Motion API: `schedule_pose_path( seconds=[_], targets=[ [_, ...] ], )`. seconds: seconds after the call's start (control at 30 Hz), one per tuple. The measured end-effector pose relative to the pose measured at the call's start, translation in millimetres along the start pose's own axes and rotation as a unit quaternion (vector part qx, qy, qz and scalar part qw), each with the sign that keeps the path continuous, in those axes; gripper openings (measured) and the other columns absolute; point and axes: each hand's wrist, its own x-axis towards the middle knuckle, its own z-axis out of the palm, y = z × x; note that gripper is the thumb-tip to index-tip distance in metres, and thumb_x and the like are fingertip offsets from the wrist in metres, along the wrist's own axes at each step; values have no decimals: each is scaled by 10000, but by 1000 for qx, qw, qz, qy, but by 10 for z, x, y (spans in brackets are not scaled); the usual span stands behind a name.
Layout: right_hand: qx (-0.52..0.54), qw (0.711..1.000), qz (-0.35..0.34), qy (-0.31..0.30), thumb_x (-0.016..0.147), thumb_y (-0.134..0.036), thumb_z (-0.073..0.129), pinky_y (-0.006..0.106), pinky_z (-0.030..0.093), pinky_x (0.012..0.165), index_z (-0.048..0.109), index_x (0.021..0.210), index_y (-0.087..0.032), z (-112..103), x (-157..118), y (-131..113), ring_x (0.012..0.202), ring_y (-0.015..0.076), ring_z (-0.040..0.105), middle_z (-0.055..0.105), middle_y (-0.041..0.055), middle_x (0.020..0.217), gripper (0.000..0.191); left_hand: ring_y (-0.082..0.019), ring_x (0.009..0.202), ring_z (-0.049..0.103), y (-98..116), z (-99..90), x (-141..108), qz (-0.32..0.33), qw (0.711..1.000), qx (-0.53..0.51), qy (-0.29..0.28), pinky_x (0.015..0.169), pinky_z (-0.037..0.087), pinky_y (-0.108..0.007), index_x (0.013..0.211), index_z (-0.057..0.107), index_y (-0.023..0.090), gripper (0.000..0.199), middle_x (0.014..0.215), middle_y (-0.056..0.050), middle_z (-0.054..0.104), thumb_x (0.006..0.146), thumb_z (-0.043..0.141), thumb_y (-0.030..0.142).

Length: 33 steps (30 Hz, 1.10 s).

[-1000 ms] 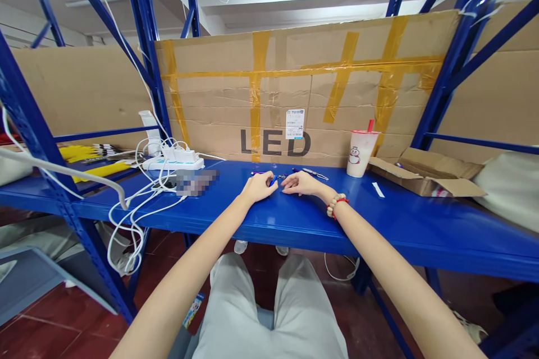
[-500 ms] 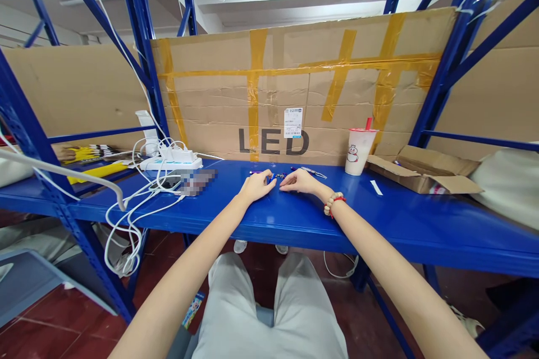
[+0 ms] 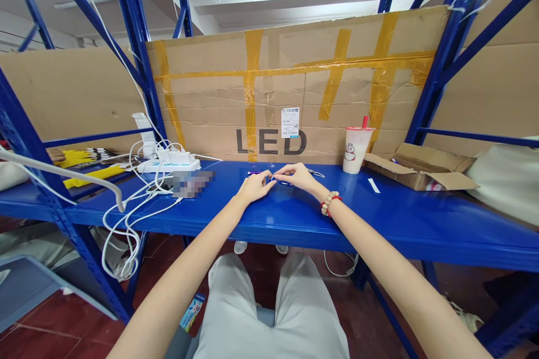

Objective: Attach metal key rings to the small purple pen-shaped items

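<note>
My left hand [image 3: 255, 187] rests on the blue tabletop, thumb and fingers closed on a small blue piece [image 3: 272, 178] that looks like part of a pen. From the other side my right hand [image 3: 298, 176] reaches over, its fingertips pinched together at the end of that piece. What the right fingers grip is too small to make out. Behind my right hand lies a slim pen-like thing with a metallic part [image 3: 316, 173]. A purple-blue stick [image 3: 254, 172] shows just beyond the left knuckles. Some small dark-blue part [image 3: 285, 183] lies under the right fingers.
To the right stand a white cup with a red straw [image 3: 357, 150], a paper strip [image 3: 373, 185] and an open cardboard box [image 3: 415, 171]. On the left are a power strip [image 3: 169, 164] and tangled white cables [image 3: 133, 235]. A cardboard panel [image 3: 210, 101] closes the back.
My right hand has moved left, and its fingertips now meet the small blue piece at my left fingers. Earlier a gap lay between the hands. The left hand has stayed nearly in place.
</note>
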Motion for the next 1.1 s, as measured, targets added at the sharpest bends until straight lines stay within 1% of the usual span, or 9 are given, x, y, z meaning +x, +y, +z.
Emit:
schedule_pose_path(
  seconds=[0.13, 0.23, 0.3, 0.37, 0.43, 0.53, 0.67, 0.8, 1.1],
  targets=[
    [5, 1000, 15, -11, 679, -451, 620, 195, 370, 405, 695, 847, -103, 2, 8, 0, 526, 110, 523, 674, 76, 729, 394, -139, 574, 566, 0, 6, 3, -6, 1000, 2, 0, 531, 352, -218, 883, 538, 218, 254, 578, 34, 583, 817, 425, 436],
    [-17, 999, 23, 42, 749, -405, 555, 203, 410, 437, 678, 881, -112, -29, 36, 50, 555, 119, 557, 680, 78, 790, 343, -141, 583, 572, 4, 10, 8, -20, 1000, 10, 1, 519, 342, -218, 872, 525, 221, 255, 580, 36, 586, 822, 408, 443],
    [-82, 992, 34, 84, 775, -347, 534, 220, 447, 505, 678, 878, -135, -68, 39, 93, 594, 129, 587, 688, 66, 811, 276, -142, 593, 575, 7, 9, 10, -28, 999, 15, 2, 516, 339, -217, 852, 517, 222, 254, 590, 35, 592, 825, 394, 443],
    [-188, 976, 49, 102, 770, -304, 547, 243, 465, 608, 687, 858, -183, -111, 20, 125, 700, 152, 615, 695, 35, 839, 205, -143, 608, 580, 12, 5, 11, -35, 999, 16, 0, 522, 344, -217, 835, 510, 222, 255, 601, 33, 599, 825, 385, 444],
    [-280, 953, 69, 92, 756, -300, 568, 262, 462, 671, 691, 855, -218, -144, -13, 143, 802, 177, 621, 694, 16, 885, 178, -144, 620, 583, 19, -1, 11, -42, 999, 14, -6, 530, 353, -217, 824, 506, 221, 253, 610, 31, 606, 823, 380, 441],
    [-338, 934, 93, 61, 758, -316, 568, 259, 459, 694, 693, 877, -230, -163, -48, 162, 890, 193, 613, 686, 17, 948, 192, -143, 618, 581, 35, -10, 7, -47, 999, 13, -11, 541, 365, -221, 789, 501, 220, 240, 609, 31, 609, 817, 386, 429],
    [-354, 929, 105, 32, 776, -319, 546, 255, 458, 714, 692, 908, -239, -155, -47, 193, 937, 197, 603, 677, 16, 986, 213, -145, 620, 582, 59, -19, 0, -47, 999, 17, -9, 539, 367, -226, 757, 497, 216, 231, 616, 27, 616, 812, 399, 417],
    [-358, 928, 104, 13, 782, -296, 542, 247, 454, 727, 695, 896, -239, -148, -35, 214, 923, 188, 609, 683, 14, 968, 199, -144, 627, 586, 74, -25, -5, -50, 998, 21, -9, 537, 370, -224, 754, 504, 212, 221, 630, 21, 620, 809, 409, 404],
    [-357, 927, 112, -2, 771, -263, 556, 253, 456, 724, 700, 870, -222, -152, -28, 230, 887, 187, 618, 687, 22, 940, 179, -147, 634, 586, 71, -24, -4, -46, 998, 31, -10, 531, 365, -223, 754, 502, 212, 225, 653, 15, 626, 815, 401, 404]
  ],
)
